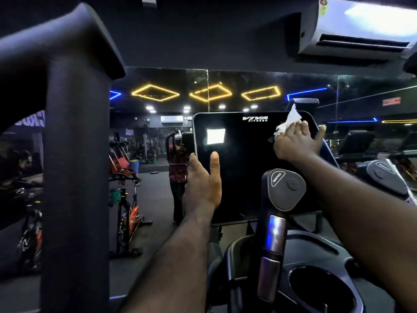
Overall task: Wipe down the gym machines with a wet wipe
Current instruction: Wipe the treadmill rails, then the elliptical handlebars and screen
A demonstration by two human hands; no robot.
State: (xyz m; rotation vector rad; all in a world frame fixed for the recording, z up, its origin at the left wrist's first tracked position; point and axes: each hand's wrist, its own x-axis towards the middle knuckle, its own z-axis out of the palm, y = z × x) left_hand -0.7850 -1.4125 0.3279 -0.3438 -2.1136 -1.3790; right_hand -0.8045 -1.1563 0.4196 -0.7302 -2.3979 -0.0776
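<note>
mirrored wall (252,80): set across the far side of the room; diamond-shaped yellow light strips (155,93) are reflected in it, with blue lines beside them
handlebar (74,154): a thick black t-shaped grip, seen very close at the left of the view, upright and blurred
air conditioner (361,26): a white unit mounted high at the upper right, its front brightly lit
console (243,172): a glossy black panel stood upright in the middle of the view; "viva fitness" is printed near its top edge and a bright square is reflected at its upper left
spin bike (126,213): stood left of the console, with orange parts low on its frame; more bikes are lined up behind it
cup holder (320,288): a round dark recess at the lower right, below the console
left hand (203,184): the console's left edge is gripped, the thumb laid upright on the front face and the fingers wrapped behind the edge, out of sight
right hand (295,143): laid flat on the console's upper right part, fingers straight and spread, the wet wipe (291,119) pressed under them
resistance pad (285,188): a grey rounded pad marked "resistance", fitted with a round knob, seen just in front of the console's lower right
wet wipe: white and crumpled, kept against the console's upper right corner beneath the right hand's fingers, a peak of it left sticking up past the fingertips
</note>
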